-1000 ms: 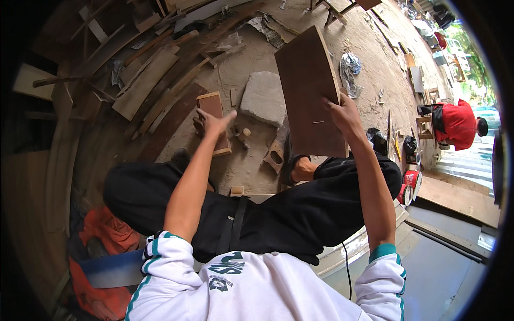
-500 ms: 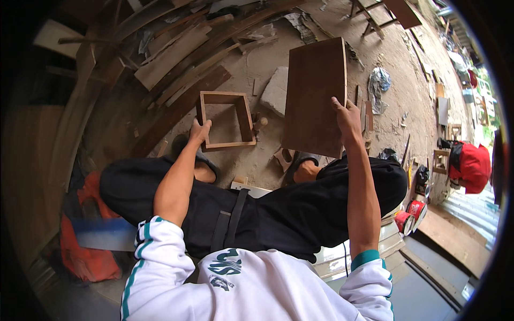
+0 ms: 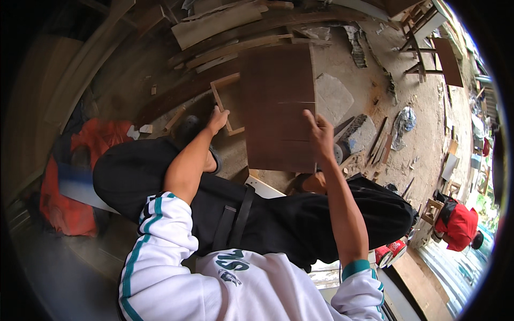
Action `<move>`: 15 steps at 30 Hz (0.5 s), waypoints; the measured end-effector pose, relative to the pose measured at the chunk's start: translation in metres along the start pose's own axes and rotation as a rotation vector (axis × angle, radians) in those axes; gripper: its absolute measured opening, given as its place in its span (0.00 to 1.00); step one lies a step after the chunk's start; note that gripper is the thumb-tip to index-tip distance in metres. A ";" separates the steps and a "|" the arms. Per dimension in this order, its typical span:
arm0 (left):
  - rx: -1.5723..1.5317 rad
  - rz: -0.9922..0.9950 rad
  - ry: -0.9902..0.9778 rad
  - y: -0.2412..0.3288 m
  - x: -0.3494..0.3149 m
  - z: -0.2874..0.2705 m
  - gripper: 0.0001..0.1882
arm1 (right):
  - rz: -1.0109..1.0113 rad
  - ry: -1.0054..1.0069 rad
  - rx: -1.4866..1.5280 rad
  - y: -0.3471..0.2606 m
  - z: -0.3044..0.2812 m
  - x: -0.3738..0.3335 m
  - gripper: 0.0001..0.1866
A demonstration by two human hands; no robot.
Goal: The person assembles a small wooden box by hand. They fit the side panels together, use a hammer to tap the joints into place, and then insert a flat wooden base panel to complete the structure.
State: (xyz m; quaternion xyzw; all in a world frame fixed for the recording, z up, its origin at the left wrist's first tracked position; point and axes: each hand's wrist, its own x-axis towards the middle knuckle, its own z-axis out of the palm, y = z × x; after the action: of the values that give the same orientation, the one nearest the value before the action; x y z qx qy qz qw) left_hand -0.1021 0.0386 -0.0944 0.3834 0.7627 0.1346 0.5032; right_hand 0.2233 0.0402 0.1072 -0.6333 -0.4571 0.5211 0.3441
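Observation:
My left hand (image 3: 217, 120) is closed on the left side of a small four-sided wooden frame (image 3: 217, 96). A large dark brown wooden board (image 3: 278, 107) stands before the frame and hides its right part. My right hand (image 3: 320, 132) grips that board by its right edge, thumb on the face and fingers mostly out of sight behind. Whether board and frame touch, I cannot tell. Both are held above the dirt ground between my knees.
Scrap planks (image 3: 219, 24) lie across the far side. A pale stone slab (image 3: 333, 99) and a crumpled plastic bag (image 3: 404, 127) are on the ground at right. Orange-red cloth (image 3: 67, 187) lies left of me, red cans (image 3: 390, 252) at lower right. A person in red (image 3: 458, 224) is farther right.
The board has moved left with my right hand and now overlaps the frame. My left hand keeps its hold on the frame. The whole view has shifted too.

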 end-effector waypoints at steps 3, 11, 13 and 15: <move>-0.400 -0.117 0.002 -0.003 -0.011 0.002 0.42 | 0.007 -0.094 -0.140 0.043 0.041 0.014 0.21; -0.897 -0.288 0.013 0.006 -0.010 -0.014 0.40 | 0.134 -0.270 0.015 0.123 0.086 0.053 0.26; -0.668 -0.187 0.204 0.004 -0.015 -0.001 0.38 | 0.016 -0.257 -0.189 0.137 0.090 0.058 0.27; -0.536 -0.136 0.319 0.005 -0.016 0.008 0.36 | -0.052 -0.203 -0.349 0.147 0.096 0.059 0.28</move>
State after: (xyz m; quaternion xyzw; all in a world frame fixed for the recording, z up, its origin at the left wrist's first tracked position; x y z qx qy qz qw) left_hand -0.0899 0.0285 -0.0845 0.1592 0.7933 0.3553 0.4680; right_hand 0.1649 0.0410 -0.0688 -0.6157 -0.5889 0.4861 0.1946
